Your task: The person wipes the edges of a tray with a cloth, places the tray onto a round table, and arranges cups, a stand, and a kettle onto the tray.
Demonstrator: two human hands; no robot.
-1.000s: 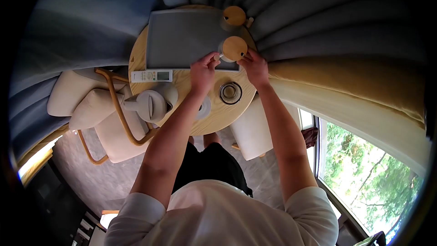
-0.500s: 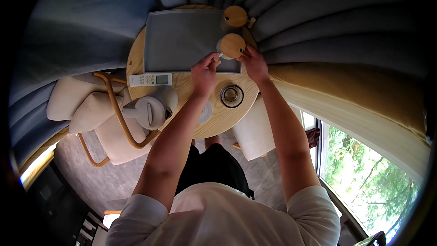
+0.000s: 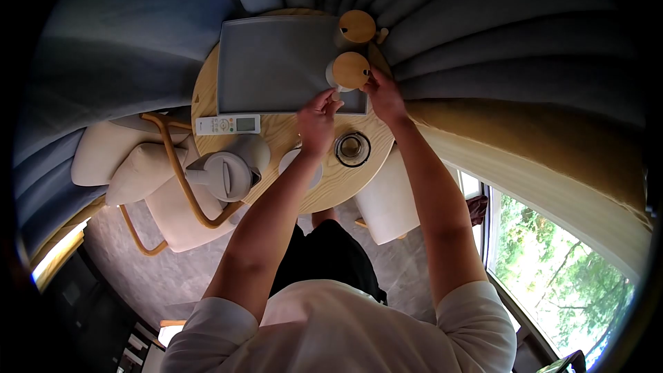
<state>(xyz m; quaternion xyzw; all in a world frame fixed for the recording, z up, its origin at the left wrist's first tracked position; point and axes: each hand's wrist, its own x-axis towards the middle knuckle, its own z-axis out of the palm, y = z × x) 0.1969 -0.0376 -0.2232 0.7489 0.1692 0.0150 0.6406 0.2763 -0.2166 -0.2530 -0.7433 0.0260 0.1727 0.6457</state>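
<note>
A light mug (image 3: pixel 332 80) with a round wooden lid (image 3: pixel 351 70) is over the right part of a grey tray (image 3: pixel 273 62). My left hand (image 3: pixel 318 121) pinches the mug's handle, which points towards me. On the other side, the fingers of my right hand (image 3: pixel 387 100) are closed against the mug's right side, near the dark notch in the lid. Whether the mug rests on the tray or is slightly lifted, I cannot tell. Just beyond it stands a second mug with a matching wooden lid (image 3: pixel 357 26), its handle to the right.
On the round wooden table (image 3: pixel 324 197) are a white remote control (image 3: pixel 226 125), a kettle (image 3: pixel 226 174), a pale round disc (image 3: pixel 293 159) and a round glass vessel (image 3: pixel 353 148). A cushioned armchair (image 3: pixel 183 217) is at left. Grey curtains (image 3: pixel 497 41) hang behind the table.
The mug has turned so its handle swings from the lower left to nearly straight towards me. My left hand has moved slightly right and nearer with the handle; my right hand stays at the mug.
</note>
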